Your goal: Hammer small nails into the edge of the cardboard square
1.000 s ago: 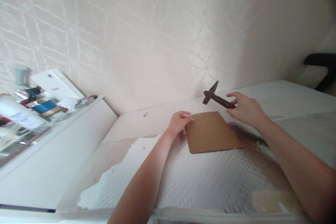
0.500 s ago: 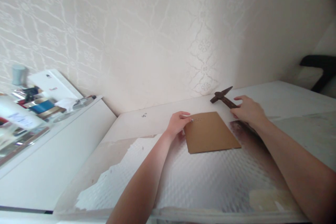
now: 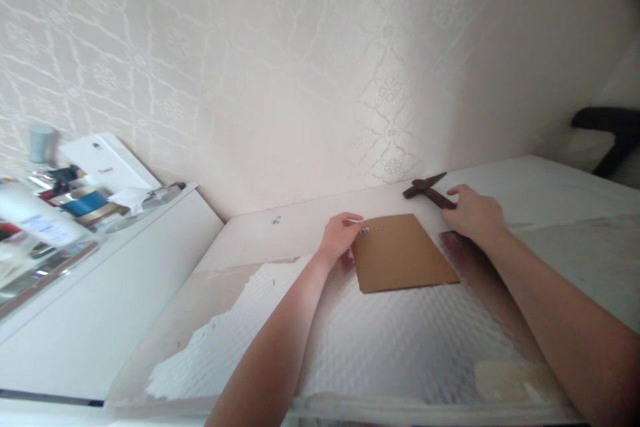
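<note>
A flat brown board (image 3: 404,257), like cardboard or hardboard, lies on the covered table. At its upper left corner is my left hand (image 3: 341,235), fingers bent around the edge. Close to those fingertips, several small silvery nails (image 3: 366,231) stand in the board, with a group of small dark marks to their right. My right hand (image 3: 474,212) is closed on the handle of a rusty brown hammer (image 3: 426,191). The hammer's head is beyond the board's upper right corner, near the wall; whether it touches the table I cannot tell.
Several loose small metal pieces (image 3: 275,220) lie toward the back left. A white cabinet (image 3: 125,307) at the left carries a white box (image 3: 107,163), a blue-banded roll (image 3: 85,205) and other clutter. Patterned wallpaper (image 3: 300,80) rises behind; a black armrest (image 3: 607,121) shows at the right.
The hammer has turned slightly and sits a little lower, with my right hand still on its handle. My left fingers have shifted slightly, and more of the silvery nails show beside them.
</note>
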Demonstrator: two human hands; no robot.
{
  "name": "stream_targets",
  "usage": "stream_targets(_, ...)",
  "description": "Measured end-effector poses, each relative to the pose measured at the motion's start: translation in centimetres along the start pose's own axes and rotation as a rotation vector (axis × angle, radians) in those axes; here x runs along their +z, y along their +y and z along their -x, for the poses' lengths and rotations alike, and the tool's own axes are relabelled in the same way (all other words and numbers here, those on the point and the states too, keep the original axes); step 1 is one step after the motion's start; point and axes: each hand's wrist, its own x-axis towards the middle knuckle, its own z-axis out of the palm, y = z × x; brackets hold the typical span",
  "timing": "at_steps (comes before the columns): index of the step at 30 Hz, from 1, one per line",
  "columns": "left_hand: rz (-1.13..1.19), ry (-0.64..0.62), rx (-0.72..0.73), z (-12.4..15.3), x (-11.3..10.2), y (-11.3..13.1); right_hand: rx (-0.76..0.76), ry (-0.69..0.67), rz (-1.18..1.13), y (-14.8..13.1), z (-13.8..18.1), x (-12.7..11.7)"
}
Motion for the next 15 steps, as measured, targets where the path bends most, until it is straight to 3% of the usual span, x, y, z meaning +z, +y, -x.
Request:
stream_targets(11,-0.097,0.104,0.097,-0.3,-0.4,-0.4,-0.036,0.013,0.034,0.3,-0.1,0.6)
stream_targets(15,-0.172,0.2,0.137,-0.4,-1.1,-0.1,-0.138,0.144,0.016,-1.0,0.7,0.6)
